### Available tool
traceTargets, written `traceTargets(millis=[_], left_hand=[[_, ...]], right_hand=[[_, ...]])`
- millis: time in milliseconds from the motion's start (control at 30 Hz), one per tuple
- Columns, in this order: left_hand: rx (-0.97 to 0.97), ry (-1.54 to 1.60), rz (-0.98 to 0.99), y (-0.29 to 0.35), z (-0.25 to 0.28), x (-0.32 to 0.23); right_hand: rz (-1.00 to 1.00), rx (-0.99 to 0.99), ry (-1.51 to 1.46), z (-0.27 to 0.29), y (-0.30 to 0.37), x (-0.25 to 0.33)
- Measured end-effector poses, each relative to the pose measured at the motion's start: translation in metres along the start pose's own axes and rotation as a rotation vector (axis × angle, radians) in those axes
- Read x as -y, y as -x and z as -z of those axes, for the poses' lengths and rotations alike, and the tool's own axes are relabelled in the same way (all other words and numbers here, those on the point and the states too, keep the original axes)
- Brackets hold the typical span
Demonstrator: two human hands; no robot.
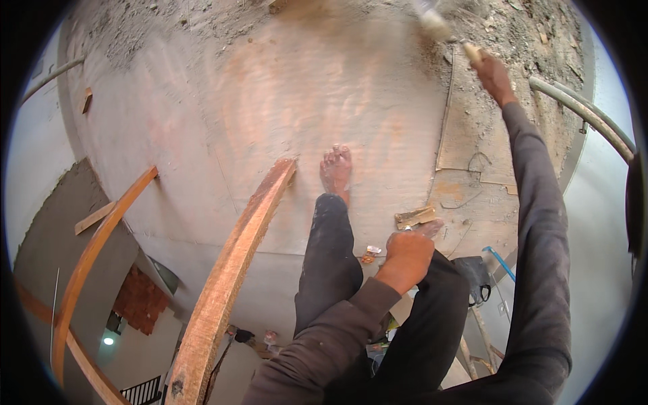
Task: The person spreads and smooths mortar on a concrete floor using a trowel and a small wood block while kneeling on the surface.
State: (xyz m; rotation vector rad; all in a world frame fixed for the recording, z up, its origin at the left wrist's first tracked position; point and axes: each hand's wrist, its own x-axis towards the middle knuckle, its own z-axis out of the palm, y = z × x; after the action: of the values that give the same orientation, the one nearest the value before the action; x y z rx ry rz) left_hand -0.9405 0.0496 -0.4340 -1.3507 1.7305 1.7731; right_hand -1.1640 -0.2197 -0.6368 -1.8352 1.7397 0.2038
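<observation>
My right hand (495, 79) reaches far out to the upper right, its fingers wrapped round the light wooden handle of a brush (474, 53). The brush's pale head is smeared by motion, over the dusty board (290, 101) beside loose grey rubble (513, 27). My left hand (409, 259) is a closed fist above my bent right knee. A small whitish bit shows at its knuckles; what it grips, if anything, I cannot make out. Just beyond the fist lies a short wood offcut (414, 217) near my bare right foot. My bare left foot (335, 169) stands flat on the board.
A thick timber post (233, 263) rises close on my left, with a thinner timber (101, 243) farther left. Beyond the board's near edge a lower level with a railing (140, 391) shows. Pipes (580, 111) stand at right, and a black bag (471, 273) hangs near my right knee.
</observation>
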Motion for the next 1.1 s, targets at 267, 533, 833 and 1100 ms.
traceTargets(millis=[267,533,833,1100], left_hand=[[-0.051,0.035,-0.024,-0.002,-0.002,0.0],[-0.046,0.04,-0.028,-0.004,0.001,-0.004],[-0.136,0.032,-0.019,-0.003,-0.002,0.0],[-0.004,-0.009,0.005,-0.005,0.0,0.001]], right_hand=[[0.335,0.115,0.111,-0.09,0.042,0.094],[0.152,-0.233,0.181,-0.012,-0.058,0.04],[0.331,0.181,0.139,-0.07,0.053,0.07],[0.09,-0.137,-0.158,-0.079,0.064,0.06]])
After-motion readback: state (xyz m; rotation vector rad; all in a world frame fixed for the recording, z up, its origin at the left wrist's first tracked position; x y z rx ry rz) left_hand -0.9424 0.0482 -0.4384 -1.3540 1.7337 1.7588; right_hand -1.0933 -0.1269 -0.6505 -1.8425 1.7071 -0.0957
